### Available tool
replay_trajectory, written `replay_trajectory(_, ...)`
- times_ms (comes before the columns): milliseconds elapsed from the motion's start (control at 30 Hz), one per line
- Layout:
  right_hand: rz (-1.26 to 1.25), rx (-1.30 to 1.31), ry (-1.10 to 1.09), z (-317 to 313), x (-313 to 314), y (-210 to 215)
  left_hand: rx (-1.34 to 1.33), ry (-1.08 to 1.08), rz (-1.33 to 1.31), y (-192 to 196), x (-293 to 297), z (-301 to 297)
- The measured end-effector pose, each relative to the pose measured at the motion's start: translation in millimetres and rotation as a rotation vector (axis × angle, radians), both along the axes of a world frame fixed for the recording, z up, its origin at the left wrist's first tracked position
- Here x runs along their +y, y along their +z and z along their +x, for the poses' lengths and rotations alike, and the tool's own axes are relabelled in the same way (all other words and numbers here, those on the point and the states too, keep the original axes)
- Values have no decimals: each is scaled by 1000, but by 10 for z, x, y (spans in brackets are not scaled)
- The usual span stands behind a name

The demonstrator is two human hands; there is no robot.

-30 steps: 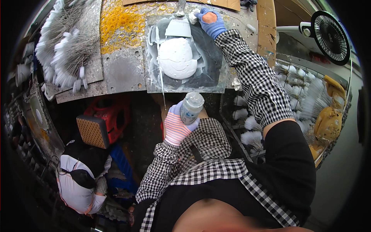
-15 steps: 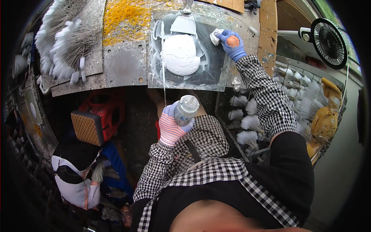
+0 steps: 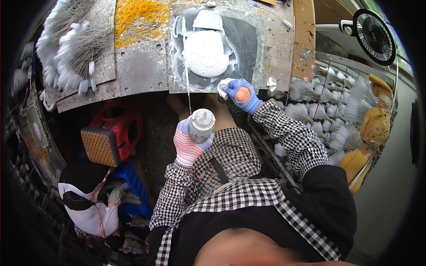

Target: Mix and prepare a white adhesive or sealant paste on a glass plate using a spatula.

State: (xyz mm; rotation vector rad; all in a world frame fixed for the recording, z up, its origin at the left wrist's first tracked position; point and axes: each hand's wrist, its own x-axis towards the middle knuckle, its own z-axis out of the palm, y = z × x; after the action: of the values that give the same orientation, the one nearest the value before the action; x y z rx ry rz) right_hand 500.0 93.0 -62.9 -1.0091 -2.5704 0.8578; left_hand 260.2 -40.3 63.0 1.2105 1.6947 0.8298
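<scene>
Head view: a white plastic bottle (image 3: 202,125) with a pointed nozzle is gripped by the left hand (image 3: 190,144), which is covered by a pink-and-white striped glove; the fingers are wrapped tight around the bottle's body, and the nozzle stands just above them. A thin wire or rod (image 3: 188,91) runs from just beyond these fingers up to the glass plate (image 3: 248,44), though its lower end cannot be made out clearly.

A small white lump, possibly a wad of cloth (image 3: 223,87), is pinched by the right hand (image 3: 242,94) in a blue glove with an orange patch; the fingers are closed on it at the near edge of the plate. A mound of white paste (image 3: 206,53) is seen on the plate, just beyond the right fingertips. Yellow rubber bands (image 3: 140,20) are heaped well beyond the left fingers. White feathered pieces (image 3: 310,104) are ranked to the outside of the right hand, and a black fan (image 3: 373,30) is set far past them.
</scene>
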Motion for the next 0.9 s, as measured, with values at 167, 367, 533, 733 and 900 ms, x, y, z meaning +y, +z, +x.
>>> replay_trajectory(167, 146, 43, -33, -372, 4, 70, 33, 6, 5, -6, -34, -41)
replay_trajectory(367, -463, 173, -354, 707, 201, 392, 23, -2, 34, -38, -73, -63)
replay_trajectory(533, 158, -55, -91, -69, -22, 160, 14, -29, 30, 75, 75, -20)
replay_trajectory(733, -208, 105, -308, 611, 204, -55, 29, -22, 58, 91, 143, -16)
replay_trajectory(900, 191, -20, -413, 411, 1472, -368, 58, -50, 18, 45, 197, 18)
